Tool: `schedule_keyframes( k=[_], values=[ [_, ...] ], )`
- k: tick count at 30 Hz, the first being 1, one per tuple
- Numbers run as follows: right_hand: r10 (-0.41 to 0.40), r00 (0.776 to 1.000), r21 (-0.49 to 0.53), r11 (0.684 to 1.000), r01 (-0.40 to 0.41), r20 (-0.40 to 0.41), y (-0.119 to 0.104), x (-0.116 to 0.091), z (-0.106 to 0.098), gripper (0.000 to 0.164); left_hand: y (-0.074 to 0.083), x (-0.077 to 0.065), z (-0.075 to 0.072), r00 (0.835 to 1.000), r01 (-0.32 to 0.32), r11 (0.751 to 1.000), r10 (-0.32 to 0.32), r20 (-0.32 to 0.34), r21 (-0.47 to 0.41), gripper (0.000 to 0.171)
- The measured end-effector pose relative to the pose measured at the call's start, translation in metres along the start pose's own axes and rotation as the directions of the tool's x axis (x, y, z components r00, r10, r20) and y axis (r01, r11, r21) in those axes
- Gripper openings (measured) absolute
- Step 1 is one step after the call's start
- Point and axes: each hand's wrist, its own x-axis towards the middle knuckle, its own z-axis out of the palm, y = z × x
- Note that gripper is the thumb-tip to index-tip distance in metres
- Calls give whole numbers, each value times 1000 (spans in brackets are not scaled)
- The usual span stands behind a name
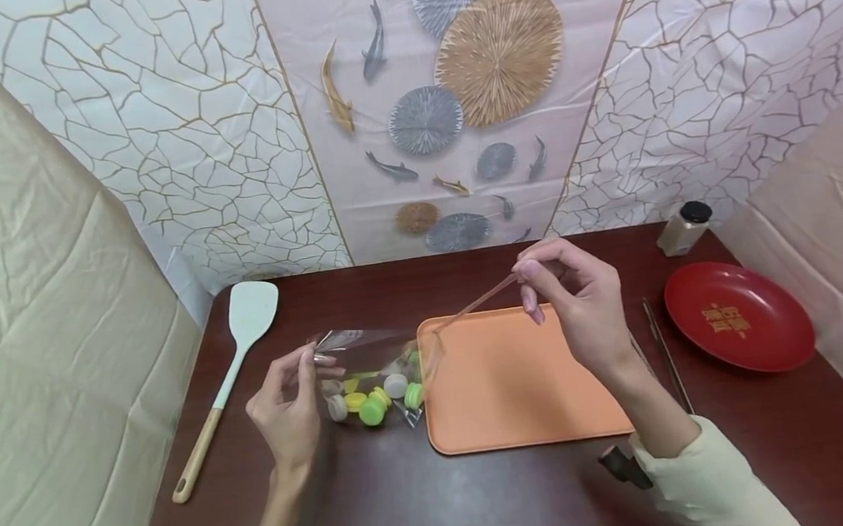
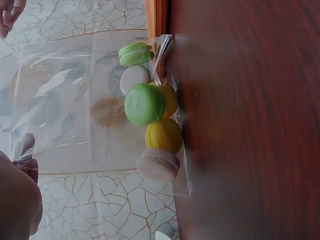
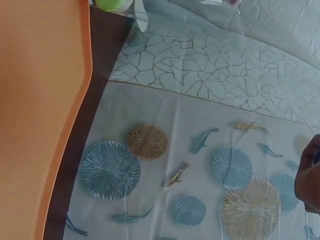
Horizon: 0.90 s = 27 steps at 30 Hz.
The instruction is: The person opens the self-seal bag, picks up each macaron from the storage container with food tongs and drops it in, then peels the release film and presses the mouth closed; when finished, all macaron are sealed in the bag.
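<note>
A clear plastic bag [image 1: 369, 351] of macarons stands on the table left of the orange tray, its right side overlapping the tray's edge. Green [image 2: 144, 104], yellow [image 2: 165, 135] and pale macarons [image 2: 159, 164] lie at its bottom. My left hand [image 1: 291, 408] pinches the bag's upper left corner between thumb and fingers. Raised above the tray, my right hand [image 1: 575, 300] pinches the end of a thin translucent strip [image 1: 473, 302] that slants down to the bag's right side. Whether this strip is the bag's edge or a separate piece, I cannot tell.
The orange tray [image 1: 509, 406] lies mid-table. Left stands a pale spatula [image 1: 251, 311] with a wooden handle. To the right are thin metallic sticks [image 1: 666, 358], a red plate [image 1: 766, 325] and a black-capped jar [image 1: 684, 230]. Patterned cloth [image 1: 231, 146] hangs behind.
</note>
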Motion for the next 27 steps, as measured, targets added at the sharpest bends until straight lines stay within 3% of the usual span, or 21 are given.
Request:
schedule_keyframes(
  k=[3,8,11,19,25,27],
  values=[
    [-33,999,36,999,34,-21,-2,-3,-6,15,0,1,1,1000,5,1000,-5,-2,0,12],
    [-80,988,150,984,100,-134,-3,-8,-18,17,0,1,2,1000,11,1000,-11,1,-10,13],
    [-55,981,218,971,96,-187,-1,-11,-27,11,1,2,2,1000,14,1000,-14,0,-7,13],
    [-5,971,225,973,60,-239,2,-27,-45,7,0,-2,2,1000,-2,1000,2,-9,13,15],
    [55,927,391,915,103,-372,-4,-32,-68,9,-1,-2,3,1000,-21,1000,21,-8,-2,13],
    [110,943,400,916,27,-315,-11,-34,-89,12,-1,-1,2,1000,-22,1000,22,-12,-3,13]
  ],
)
